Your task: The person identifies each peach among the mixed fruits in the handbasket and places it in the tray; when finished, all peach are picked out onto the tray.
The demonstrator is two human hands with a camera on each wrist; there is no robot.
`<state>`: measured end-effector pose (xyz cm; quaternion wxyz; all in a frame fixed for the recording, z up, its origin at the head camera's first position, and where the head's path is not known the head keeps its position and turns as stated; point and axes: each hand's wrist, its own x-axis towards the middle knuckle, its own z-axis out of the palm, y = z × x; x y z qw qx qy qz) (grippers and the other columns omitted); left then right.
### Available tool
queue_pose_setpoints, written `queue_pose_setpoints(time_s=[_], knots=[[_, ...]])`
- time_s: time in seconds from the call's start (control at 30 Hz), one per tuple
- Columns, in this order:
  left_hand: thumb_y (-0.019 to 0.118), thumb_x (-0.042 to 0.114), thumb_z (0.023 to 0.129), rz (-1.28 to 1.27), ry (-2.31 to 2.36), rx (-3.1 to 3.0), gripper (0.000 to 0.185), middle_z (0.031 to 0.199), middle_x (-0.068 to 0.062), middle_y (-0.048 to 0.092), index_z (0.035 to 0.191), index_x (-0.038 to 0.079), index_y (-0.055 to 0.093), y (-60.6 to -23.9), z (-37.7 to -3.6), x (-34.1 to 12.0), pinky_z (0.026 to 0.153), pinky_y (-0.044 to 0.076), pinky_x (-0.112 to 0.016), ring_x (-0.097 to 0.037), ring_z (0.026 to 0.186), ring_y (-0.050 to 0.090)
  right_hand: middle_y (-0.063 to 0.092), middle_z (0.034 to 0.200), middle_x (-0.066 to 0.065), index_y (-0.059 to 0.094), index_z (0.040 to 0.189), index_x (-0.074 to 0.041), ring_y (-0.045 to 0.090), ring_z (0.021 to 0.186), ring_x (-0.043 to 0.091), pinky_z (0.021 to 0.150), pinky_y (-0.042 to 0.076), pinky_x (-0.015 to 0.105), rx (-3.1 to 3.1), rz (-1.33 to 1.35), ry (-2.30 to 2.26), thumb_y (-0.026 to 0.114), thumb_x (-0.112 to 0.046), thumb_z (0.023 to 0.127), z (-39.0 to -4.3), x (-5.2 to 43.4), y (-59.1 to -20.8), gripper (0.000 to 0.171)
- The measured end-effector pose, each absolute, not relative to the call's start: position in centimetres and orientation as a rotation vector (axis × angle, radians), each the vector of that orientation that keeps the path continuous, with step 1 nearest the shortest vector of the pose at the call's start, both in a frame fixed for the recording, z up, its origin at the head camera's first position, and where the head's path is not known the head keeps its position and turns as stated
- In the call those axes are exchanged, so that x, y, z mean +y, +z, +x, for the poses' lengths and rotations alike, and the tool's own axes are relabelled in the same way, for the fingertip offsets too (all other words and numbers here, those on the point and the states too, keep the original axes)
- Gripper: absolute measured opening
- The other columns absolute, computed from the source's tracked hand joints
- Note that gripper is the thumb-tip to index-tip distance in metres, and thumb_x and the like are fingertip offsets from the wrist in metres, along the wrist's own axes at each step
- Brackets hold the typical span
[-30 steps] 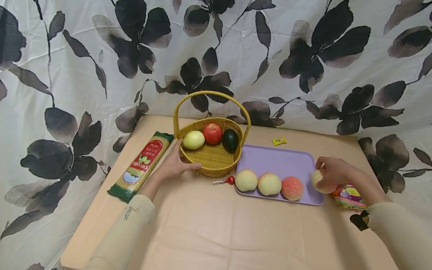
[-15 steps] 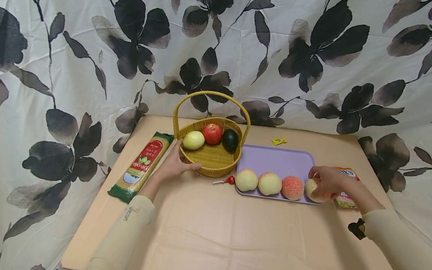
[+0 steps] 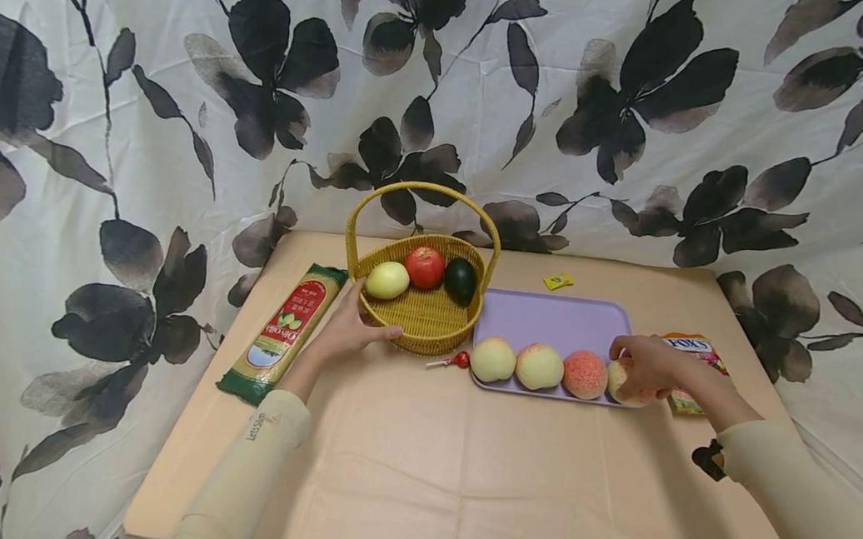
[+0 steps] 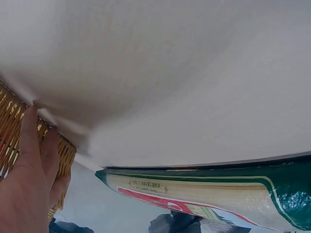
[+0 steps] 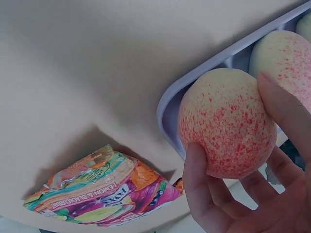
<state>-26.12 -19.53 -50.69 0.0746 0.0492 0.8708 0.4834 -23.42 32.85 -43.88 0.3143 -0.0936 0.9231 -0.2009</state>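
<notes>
In the head view, my right hand (image 3: 646,370) grips a peach (image 5: 227,124) at the right end of a purple tray (image 3: 556,320). Fingers and thumb spread round its speckled pink side in the right wrist view. Along the tray's front lie more peaches: a pale one (image 3: 493,359), another pale one (image 3: 540,366) and a pinker one (image 3: 585,375). My left hand (image 3: 352,327) rests against the outer left side of a yellow wicker basket (image 3: 427,328), its fingers stretched along the weave. Inside are a pale green round fruit (image 3: 387,280), a red pomegranate (image 3: 425,267) and a dark avocado (image 3: 460,281).
A green-ended pasta packet (image 3: 285,326) lies left of the basket, beside my left forearm. A red lollipop (image 3: 459,360) sits between basket and tray. Behind the tray is a small yellow sweet (image 3: 558,282). A Fox's candy bag (image 5: 109,189) lies right of the tray.
My right hand has moved left and slightly down with the peach, from beyond the tray's right edge to beside the pinker peach. The left hand and basket stay still.
</notes>
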Motion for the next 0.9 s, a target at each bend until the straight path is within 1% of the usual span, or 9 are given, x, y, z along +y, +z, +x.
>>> queue_pose_setpoints(time_s=[0.13, 0.33, 0.43, 0.5, 0.57, 0.67, 0.77, 0.9], knots=[[0.09, 0.046, 0.08, 0.155, 1.468, 2.613, 0.128, 0.174, -0.014, 0.014, 0.168, 0.014, 0.004, -50.7, -26.2, -19.5, 0.13, 0.015, -0.056, -0.033, 0.161, 0.015, 0.054, 0.126, 0.026, 0.054, 0.127, 0.0, 0.057, 0.078, 0.023, 0.05, 0.051, 0.031, 2.439, -0.259, -0.544, 0.089, -0.014, 0.076, -23.4, 32.7, -44.1, 0.063], [0.09, 0.053, 0.077, 0.134, 1.453, 2.607, 0.132, 0.174, -0.014, 0.012, 0.168, 0.013, 0.002, -50.4, -26.1, -19.5, 0.13, 0.016, -0.056, -0.033, 0.161, 0.014, 0.055, 0.125, 0.026, 0.055, 0.129, 0.001, 0.055, 0.075, 0.022, 0.051, 0.049, 0.029, 2.448, -0.28, -0.524, 0.089, -0.016, 0.076, -23.4, 32.6, -44.1, 0.065], [0.09, 0.054, 0.076, 0.135, 1.444, 2.609, 0.134, 0.174, -0.014, 0.012, 0.168, 0.013, 0.002, -50.4, -26.2, -19.5, 0.131, 0.016, -0.055, -0.033, 0.161, 0.014, 0.06, 0.122, 0.026, 0.055, 0.13, 0.002, 0.058, 0.082, 0.025, 0.061, 0.053, 0.035, 2.484, -0.328, -0.473, 0.091, -0.018, 0.075, -23.4, 32.6, -44.0, 0.068], [0.09, 0.053, 0.076, 0.139, 1.446, 2.609, 0.133, 0.174, -0.014, 0.013, 0.168, 0.013, 0.002, -50.4, -26.2, -19.5, 0.13, 0.016, -0.056, -0.033, 0.161, 0.015, 0.062, 0.121, 0.026, 0.056, 0.13, 0.004, 0.06, 0.09, 0.029, 0.072, 0.055, 0.043, 2.507, -0.357, -0.445, 0.092, -0.018, 0.074, -23.4, 32.6, -44.0, 0.07], [0.09, 0.052, 0.077, 0.143, 1.447, 2.607, 0.132, 0.174, -0.015, 0.013, 0.168, 0.012, 0.002, -50.5, -26.2, -19.5, 0.13, 0.016, -0.056, -0.033, 0.161, 0.015, 0.064, 0.119, 0.025, 0.056, 0.13, 0.004, 0.06, 0.1, 0.032, 0.084, 0.055, 0.049, 2.523, -0.372, -0.428, 0.093, -0.02, 0.074, -23.4, 32.6, -43.9, 0.072], [0.089, 0.053, 0.078, 0.143, 1.449, 2.604, 0.131, 0.174, -0.015, 0.012, 0.168, 0.012, 0.002, -50.4, -26.2, -19.4, 0.13, 0.016, -0.056, -0.033, 0.161, 0.015, 0.064, 0.119, 0.026, 0.054, 0.133, 0.005, 0.06, 0.103, 0.035, 0.089, 0.054, 0.055, 2.52, -0.376, -0.434, 0.093, -0.019, 0.074, -23.5, 32.7, -43.7, 0.075], [0.089, 0.048, 0.08, 0.154, 1.463, 2.604, 0.128, 0.173, -0.015, 0.014, 0.168, 0.012, 0.003, -50.5, -26.2, -19.4, 0.13, 0.016, -0.056, -0.034, 0.161, 0.016, 0.064, 0.121, 0.027, 0.053, 0.134, 0.006, 0.06, 0.105, 0.035, 0.089, 0.054, 0.055, 2.519, -0.379, -0.431, 0.093, -0.02, 0.074, -23.4, 32.7, -43.6, 0.077], [0.09, 0.04, 0.082, 0.178, 1.493, 2.601, 0.124, 0.172, -0.014, 0.017, 0.168, 0.013, 0.005, -50.5, -26.2, -19.4, 0.13, 0.016, -0.056, -0.034, 0.16, 0.018, 0.061, 0.126, 0.031, 0.051, 0.138, 0.006, 0.059, 0.109, 0.039, 0.093, 0.053, 0.06, 2.512, -0.363, -0.412, 0.093, -0.021, 0.075, -23.4, 32.5, -43.0, 0.08]])
